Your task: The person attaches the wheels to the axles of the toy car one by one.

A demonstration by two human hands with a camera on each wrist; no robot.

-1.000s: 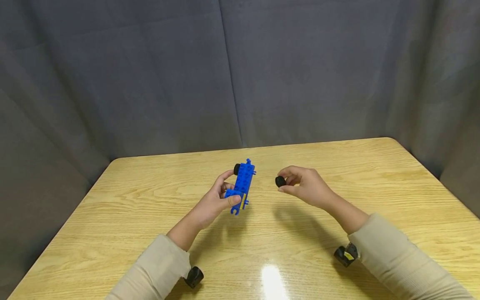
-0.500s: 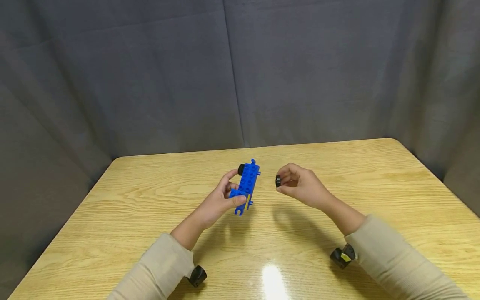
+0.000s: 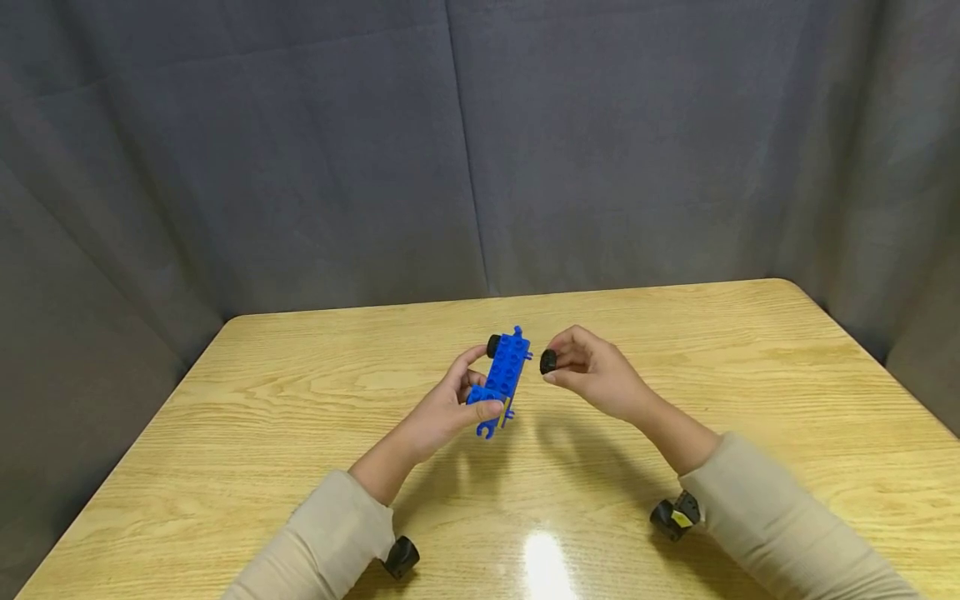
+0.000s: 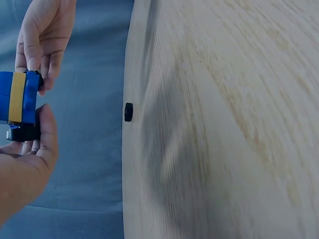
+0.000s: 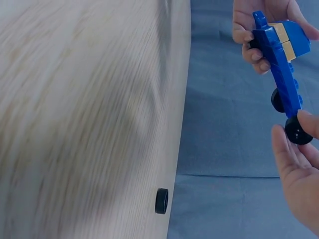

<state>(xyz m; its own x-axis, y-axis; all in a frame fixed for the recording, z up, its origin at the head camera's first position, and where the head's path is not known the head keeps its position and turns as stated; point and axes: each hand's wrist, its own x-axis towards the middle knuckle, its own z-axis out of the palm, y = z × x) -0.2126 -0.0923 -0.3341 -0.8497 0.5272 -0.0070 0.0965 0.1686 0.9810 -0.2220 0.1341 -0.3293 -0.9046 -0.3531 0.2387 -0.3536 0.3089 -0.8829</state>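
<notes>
A long, thin blue toy car [image 3: 510,367] is held up over the bench [image 3: 255,408] by the left grip [image 3: 444,415], with the thumb pressed on top and the fingers curled underneath. The car looks to be made of shiny, hard plastic, and its flat top is covered in round bumps. A raised blue block is seen at the near end, with a yellow stripe [image 4: 17,97] set beside it. A curved hook [image 3: 486,430] is shaped like the letter C at that same end. A fat black wheel [image 3: 492,346] is fixed to the car's left side, and two little blue pegs [image 3: 528,356] are left bare on the right side. A loose black wheel [image 3: 548,361] is pinched between thumb and fingers by the right grip [image 3: 600,375], and it is held just beside the far peg. Another round wheel [image 4: 128,112] is stood on its rim on the bench, as is shown by both wrist views. The bench is made of smooth yellow wood, marked with wavy lines, and a white shine is thrown back by it. Behind it, a soft grey cloth [image 3: 337,167] is hung in folds.
</notes>
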